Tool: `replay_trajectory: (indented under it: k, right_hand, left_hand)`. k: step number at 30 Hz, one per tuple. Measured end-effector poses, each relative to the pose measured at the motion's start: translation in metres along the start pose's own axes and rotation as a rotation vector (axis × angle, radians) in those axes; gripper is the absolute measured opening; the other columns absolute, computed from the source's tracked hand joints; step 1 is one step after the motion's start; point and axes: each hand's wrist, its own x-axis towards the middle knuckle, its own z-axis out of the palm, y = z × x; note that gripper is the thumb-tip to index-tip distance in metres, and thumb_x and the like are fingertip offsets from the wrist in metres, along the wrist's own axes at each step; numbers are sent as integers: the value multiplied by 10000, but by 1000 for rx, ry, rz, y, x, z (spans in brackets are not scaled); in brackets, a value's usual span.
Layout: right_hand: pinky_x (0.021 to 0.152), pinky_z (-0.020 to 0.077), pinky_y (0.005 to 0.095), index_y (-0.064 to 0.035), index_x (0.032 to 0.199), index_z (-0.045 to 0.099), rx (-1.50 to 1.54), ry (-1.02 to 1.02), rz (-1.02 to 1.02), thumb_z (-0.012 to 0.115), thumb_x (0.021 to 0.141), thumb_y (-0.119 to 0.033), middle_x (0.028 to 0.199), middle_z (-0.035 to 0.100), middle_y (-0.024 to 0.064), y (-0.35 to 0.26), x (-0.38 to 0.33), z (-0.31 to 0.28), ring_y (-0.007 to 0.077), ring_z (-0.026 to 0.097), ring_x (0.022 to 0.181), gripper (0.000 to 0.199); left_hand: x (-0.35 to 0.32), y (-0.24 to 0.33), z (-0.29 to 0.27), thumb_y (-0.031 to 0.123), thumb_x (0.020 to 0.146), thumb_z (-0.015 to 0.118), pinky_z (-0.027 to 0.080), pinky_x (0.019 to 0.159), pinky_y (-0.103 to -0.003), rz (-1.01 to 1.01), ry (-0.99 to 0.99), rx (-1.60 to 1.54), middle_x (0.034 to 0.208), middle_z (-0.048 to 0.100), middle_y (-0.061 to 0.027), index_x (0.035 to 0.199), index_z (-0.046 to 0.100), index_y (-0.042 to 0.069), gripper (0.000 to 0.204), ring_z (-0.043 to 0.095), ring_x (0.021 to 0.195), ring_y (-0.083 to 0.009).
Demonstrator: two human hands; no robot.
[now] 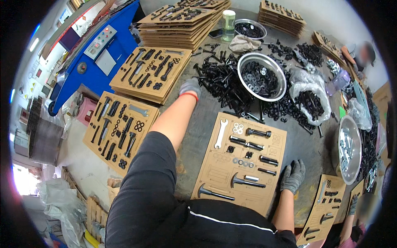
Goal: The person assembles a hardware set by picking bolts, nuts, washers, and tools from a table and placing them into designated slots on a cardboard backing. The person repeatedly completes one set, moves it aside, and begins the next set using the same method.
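A brown cardboard board [264, 204] lies before me on the dark table. It carries a silver wrench [221, 133], white washers [237, 128], grey washers [243, 163], black bolts [258, 132] and two black hammer-shaped pieces [248, 182]. To the right of the board, my right hand [292, 177] in a grey glove rests with its fingers stretched out, holding nothing. My left hand [190, 87], also gloved, reaches far forward between a stack of filled boards and a heap of black bolts [223, 82]. Its fingers are largely hidden, so their grip does not show.
A steel bowl of washers [261, 78] stands beyond the bolts, a plastic bag of black parts [310, 101] to its right. Filled boards [151, 74] are stacked at left. Another steel bowl [349, 151] stands right, with co-workers' hands along that side. A blue machine [99, 45] stands far left.
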Motion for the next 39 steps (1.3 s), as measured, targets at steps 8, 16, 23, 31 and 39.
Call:
replay_trajectory:
  k: [8,16,23,31,39]
  right_hand:
    - [990,364,428,0,1029,618,20,18,-10,627,749,-148,1273,489,180,1,2,4,356,459,1158,317]
    - [972,384,426,-16,1032,606,3,-7,-19,636,743,-139,1252,502,187,-4,5,-2,360,472,1137,316]
    - [970,380,442,-14,1009,605,-13,39,-52,640,726,-136,1235,508,199,6,2,3,371,473,1133,310]
    - [974,376,436,-25,1032,614,-54,-7,-21,631,754,-154,1270,500,177,-1,4,1,355,470,1150,307]
    - [975,388,417,-27,1031,618,-32,18,4,640,767,-163,1253,514,176,-9,2,-3,355,481,1142,297]
  left_hand:
    - [-14,-13,-13,310,825,548,435,945,-412,130,-121,152,1195,580,-184,1216,540,69,459,554,1107,-352]
    - [72,-9,15,205,893,396,361,1030,-415,105,-54,85,1347,446,-204,1331,423,64,461,444,1244,-332]
    - [47,-1,-13,360,822,604,426,950,-401,227,-168,53,1226,541,-229,1233,509,14,546,522,1141,-369]
    - [9,-2,-8,287,856,581,450,878,-420,427,-136,243,1085,617,-203,1244,505,107,434,576,1034,-362]
    - [-115,-33,-37,360,864,559,472,825,-407,272,-280,-42,994,639,-208,1071,596,49,375,599,960,-371]
